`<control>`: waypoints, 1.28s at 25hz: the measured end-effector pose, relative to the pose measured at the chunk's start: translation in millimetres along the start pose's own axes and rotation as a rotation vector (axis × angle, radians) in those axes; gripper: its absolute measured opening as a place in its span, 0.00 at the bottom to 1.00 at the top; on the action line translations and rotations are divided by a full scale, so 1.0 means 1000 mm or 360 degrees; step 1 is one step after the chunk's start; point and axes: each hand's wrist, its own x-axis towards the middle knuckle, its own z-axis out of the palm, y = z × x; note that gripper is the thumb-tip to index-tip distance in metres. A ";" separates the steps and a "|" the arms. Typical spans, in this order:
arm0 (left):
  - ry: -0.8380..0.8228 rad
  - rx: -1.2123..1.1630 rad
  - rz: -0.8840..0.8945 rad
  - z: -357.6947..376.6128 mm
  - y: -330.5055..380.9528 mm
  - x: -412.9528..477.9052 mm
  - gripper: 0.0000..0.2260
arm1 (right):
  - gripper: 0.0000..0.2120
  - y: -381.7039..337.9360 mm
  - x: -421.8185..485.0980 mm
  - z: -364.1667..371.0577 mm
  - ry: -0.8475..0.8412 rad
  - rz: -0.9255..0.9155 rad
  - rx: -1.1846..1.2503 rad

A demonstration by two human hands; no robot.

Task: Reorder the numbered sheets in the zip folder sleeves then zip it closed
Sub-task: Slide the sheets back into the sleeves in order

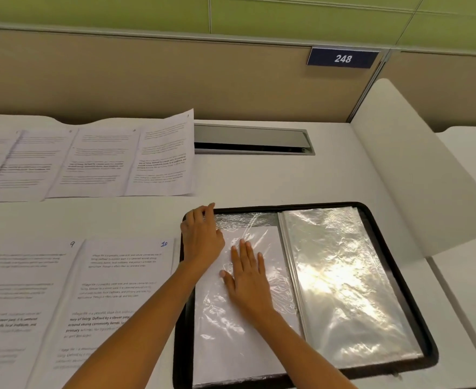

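The black zip folder (416,299) lies open on the desk at the right, its clear sleeves (340,276) shining. A white sheet (231,343) sits part-way inside the left sleeve, its top edge below the sleeve's mouth. My left hand (201,237) is at the sleeve's top left corner, fingers curled and pinching the plastic edge. My right hand (248,279) lies flat, fingers straight, pressing on the sleeve over the sheet. Sheets numbered 9 (20,304) and 10 (118,290) lie to the left of the folder.
Several more printed sheets (90,161) are spread in a row at the back left of the desk. A grey cable hatch (250,138) is set in the desk behind the folder. A white divider panel (416,169) rises at the right.
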 end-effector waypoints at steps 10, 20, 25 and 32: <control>-0.0308 -0.0016 0.0138 0.037 0.026 -0.011 0.28 | 0.32 0.085 0.036 -0.061 0.0145 0.0064 0.0316; -0.0088 0.0159 -0.0251 0.027 -0.004 0.001 0.35 | 0.20 0.133 0.092 -0.105 0.0285 0.0189 0.0453; 0.0045 0.0133 -0.0324 -0.002 -0.044 0.021 0.38 | 0.14 0.052 0.146 -0.103 0.0339 0.0132 0.0839; -0.0057 0.0202 -0.0289 -0.038 -0.121 0.064 0.43 | 0.18 -0.051 0.225 -0.079 0.0152 0.0463 0.1180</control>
